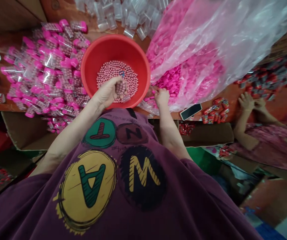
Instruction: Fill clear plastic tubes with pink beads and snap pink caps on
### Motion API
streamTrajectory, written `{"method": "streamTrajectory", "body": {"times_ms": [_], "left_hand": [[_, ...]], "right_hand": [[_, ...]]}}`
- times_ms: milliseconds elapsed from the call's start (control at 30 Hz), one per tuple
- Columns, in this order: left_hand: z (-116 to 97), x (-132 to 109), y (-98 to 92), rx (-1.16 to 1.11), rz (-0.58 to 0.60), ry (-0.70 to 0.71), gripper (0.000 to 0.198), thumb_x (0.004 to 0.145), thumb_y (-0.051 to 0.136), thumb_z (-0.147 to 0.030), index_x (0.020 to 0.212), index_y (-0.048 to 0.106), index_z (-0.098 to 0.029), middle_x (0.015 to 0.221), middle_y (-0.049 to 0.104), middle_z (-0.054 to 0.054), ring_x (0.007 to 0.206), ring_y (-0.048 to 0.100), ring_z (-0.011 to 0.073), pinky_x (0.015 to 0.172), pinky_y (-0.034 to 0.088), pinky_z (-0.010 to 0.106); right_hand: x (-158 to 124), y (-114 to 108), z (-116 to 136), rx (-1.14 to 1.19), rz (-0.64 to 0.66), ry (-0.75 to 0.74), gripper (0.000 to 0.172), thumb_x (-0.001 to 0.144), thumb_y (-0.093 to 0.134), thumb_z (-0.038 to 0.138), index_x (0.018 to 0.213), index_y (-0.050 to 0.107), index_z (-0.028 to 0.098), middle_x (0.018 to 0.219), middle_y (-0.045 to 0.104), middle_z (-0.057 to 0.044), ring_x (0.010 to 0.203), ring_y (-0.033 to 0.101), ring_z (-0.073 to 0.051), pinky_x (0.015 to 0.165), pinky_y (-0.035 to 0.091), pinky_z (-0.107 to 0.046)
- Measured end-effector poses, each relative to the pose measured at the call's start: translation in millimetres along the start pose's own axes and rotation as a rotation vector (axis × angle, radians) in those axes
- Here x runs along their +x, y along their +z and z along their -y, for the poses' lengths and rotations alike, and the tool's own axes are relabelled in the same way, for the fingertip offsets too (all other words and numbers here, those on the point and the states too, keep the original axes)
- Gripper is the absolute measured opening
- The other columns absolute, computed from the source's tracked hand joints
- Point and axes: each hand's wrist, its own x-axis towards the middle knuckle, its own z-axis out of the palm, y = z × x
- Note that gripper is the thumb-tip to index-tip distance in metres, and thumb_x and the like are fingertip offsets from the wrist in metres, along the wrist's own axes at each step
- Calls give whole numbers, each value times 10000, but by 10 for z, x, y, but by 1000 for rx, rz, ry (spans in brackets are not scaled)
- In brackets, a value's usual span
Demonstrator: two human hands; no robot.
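Note:
Over the red basin [86,71], my left hand [108,90] is closed round a small clear container [121,88] filled with pink beads. Loose pink beads [113,68] lie in the bottom of the basin, with a small blue thing [122,73] among them. Just right of the basin's rim, my right hand [162,97] is closed in a pinch on a pink cap [154,92], partly hidden by the fingers. Beside that hand, many pink caps [169,81] spill from a clear plastic bag [208,43].
Filled containers with pink caps [51,66] are heaped on the left. Clear empty containers [133,18] lie behind the basin. A phone [190,111] and red packets [215,111] lie near the table's front edge. At the right, a co-worker's hands [247,101] rest at the table.

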Motion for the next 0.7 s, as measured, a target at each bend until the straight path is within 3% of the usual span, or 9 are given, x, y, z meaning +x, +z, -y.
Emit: {"method": "streamTrajectory", "body": {"times_ms": [67,167,233,333,400,500,600,700], "left_hand": [[-8,4,12,-32,19,-5,399,1037,534,-518,1114,735,-181,887,749,102,952,792,245,770,628,316],[-31,8,0,-93,41,-29,451,1042,490,-468,1281,727,-168,949,787,123,1040,805,266,807,661,334],[-34,20,-19,-140,48,-42,478,1020,474,-392,1353,713,-146,977,804,131,1056,810,268,813,674,339],[-17,50,-30,-206,75,-49,536,965,494,-312,1422,690,-111,1024,817,142,1050,816,267,809,683,347],[-7,66,-10,-235,108,-50,567,916,525,-257,1439,681,-102,1059,821,140,1036,816,249,807,677,337],[-15,61,47,-251,150,-36,560,842,572,-152,1386,698,-113,1100,821,109,998,804,196,830,652,307],[-42,25,84,-227,165,17,392,862,657,-126,1243,748,-136,1087,816,78,945,782,156,837,611,288],[-46,-13,65,-205,157,70,166,928,756,-196,1089,769,-160,1007,807,50,866,755,137,794,562,270]], "right_hand": [[0,113,101,-26,-48,120,75,980,616,111,942,677,90,1292,758,-354,1264,626,-280,1198,444,-552],[26,83,197,-11,-84,197,39,994,637,126,985,671,111,1247,778,-308,1222,651,-279,1186,468,-550],[59,-20,250,76,-133,214,109,1034,604,190,1092,662,118,1180,783,-241,1107,705,-267,1114,547,-523],[104,-190,447,449,-287,263,290,1074,564,319,1319,587,165,1059,745,-127,906,748,-250,927,653,-504],[101,-283,705,705,-302,133,409,1100,553,476,1435,522,243,1041,720,-82,862,766,-249,858,680,-506],[40,-379,1210,906,-231,-190,501,1067,603,674,1422,540,326,1157,725,-81,1002,799,-261,923,695,-524],[-72,-431,1633,918,-148,-410,403,1040,679,653,1256,619,319,1201,738,-71,1132,777,-252,1055,668,-529],[-196,-494,1830,863,-70,-502,278,1048,691,544,1187,668,304,1175,760,-53,1126,758,-229,1091,650,-504]]}}
